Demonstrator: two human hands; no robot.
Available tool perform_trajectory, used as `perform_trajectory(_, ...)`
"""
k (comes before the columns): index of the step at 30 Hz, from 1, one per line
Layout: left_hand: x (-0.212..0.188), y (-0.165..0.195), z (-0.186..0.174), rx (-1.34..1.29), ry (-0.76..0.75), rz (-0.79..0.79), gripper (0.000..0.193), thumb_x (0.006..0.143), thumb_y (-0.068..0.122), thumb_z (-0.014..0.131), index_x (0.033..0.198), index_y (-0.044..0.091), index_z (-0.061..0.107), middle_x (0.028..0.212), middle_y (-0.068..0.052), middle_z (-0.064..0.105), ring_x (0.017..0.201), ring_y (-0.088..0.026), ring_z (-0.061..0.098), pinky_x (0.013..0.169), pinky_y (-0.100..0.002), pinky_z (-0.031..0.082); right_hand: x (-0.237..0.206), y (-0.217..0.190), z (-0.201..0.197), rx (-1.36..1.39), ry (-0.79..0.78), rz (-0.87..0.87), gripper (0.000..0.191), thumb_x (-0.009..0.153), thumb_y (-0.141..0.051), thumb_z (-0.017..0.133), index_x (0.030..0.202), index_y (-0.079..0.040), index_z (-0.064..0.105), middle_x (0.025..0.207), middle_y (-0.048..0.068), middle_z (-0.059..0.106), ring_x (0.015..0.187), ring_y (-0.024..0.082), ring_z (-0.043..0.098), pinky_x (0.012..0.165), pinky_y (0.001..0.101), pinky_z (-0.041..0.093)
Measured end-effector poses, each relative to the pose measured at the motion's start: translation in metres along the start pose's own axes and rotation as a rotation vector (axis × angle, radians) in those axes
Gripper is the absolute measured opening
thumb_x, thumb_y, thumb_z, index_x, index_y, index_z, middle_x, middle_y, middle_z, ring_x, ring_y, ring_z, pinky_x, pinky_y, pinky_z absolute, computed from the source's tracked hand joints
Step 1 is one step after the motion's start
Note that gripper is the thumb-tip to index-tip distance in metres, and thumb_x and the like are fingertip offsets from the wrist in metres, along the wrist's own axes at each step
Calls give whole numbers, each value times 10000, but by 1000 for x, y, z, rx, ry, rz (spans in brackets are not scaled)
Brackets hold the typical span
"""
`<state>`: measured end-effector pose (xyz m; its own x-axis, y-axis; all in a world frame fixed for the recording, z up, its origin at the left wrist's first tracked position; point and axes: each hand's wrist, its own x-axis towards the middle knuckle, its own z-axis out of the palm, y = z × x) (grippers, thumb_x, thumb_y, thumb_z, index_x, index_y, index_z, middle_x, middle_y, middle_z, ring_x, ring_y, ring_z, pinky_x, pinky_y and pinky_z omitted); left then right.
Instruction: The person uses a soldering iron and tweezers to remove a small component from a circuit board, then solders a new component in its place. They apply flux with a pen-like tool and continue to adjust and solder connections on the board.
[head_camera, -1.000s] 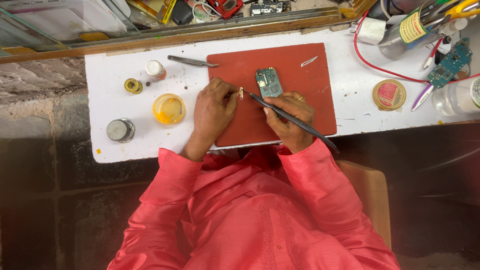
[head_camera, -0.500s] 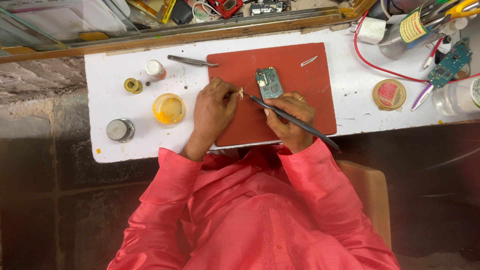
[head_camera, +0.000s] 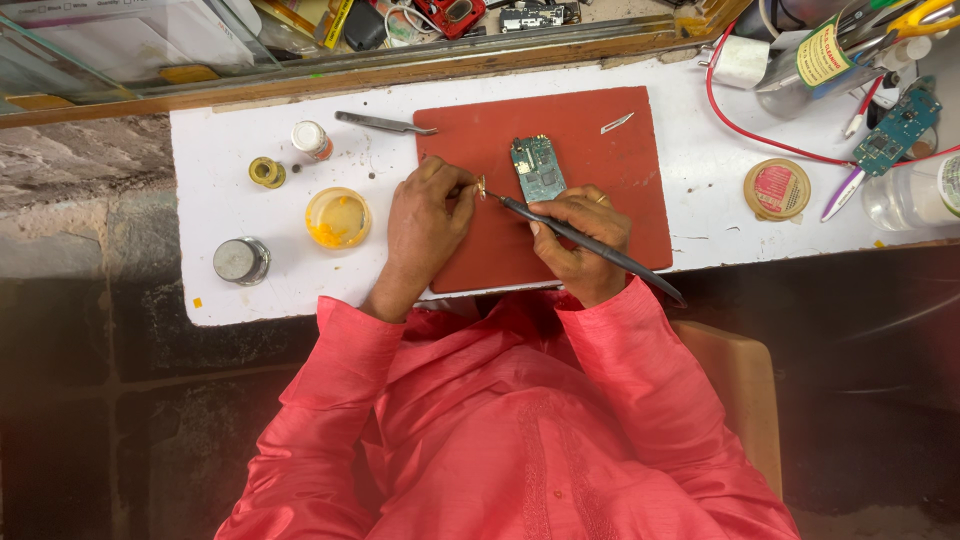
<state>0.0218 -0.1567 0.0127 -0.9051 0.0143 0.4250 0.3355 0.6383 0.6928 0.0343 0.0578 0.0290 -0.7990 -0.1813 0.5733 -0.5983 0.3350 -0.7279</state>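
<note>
The left hand (head_camera: 425, 215) was pinched shut around a tiny gold-coloured part (head_camera: 481, 187), held just above the red mat (head_camera: 580, 240). The right hand (head_camera: 578, 235) was curled tight on a dark soldering iron (head_camera: 590, 243), its tip touching that part and its handle trailing off toward four o'clock. At one o'clock from the part, just beside it, lay a small green circuit board (head_camera: 538, 167), flat on the mat. Over at nine o'clock from the left hand sat a yellow tub of paste (head_camera: 338, 217), and steel tweezers (head_camera: 385, 123) rested at eleven o'clock on the white table (head_camera: 240, 160).
</note>
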Motion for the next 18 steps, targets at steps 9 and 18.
perform_trajectory(9, 0, -1, 0, -1, 0, 11, 46, 868, 38, 743, 883, 38, 699, 852, -88, 627, 709, -264, 631, 655, -405, 517, -2, 1, 0, 6, -8, 4, 173, 816, 28, 764, 983, -19, 758, 792, 60, 724, 815, 198, 682, 850, 331, 527)
perform_trajectory(18, -1, 0, 0, -5, -2, 5, 57, 866, 40, 748, 885, 36, 694, 847, -83, 623, 714, -257, 636, 661, -402, 520, -3, 1, -2, 21, -18, 13, 165, 813, 15, 760, 974, -19, 757, 802, 61, 738, 830, 194, 694, 861, 325, 534)
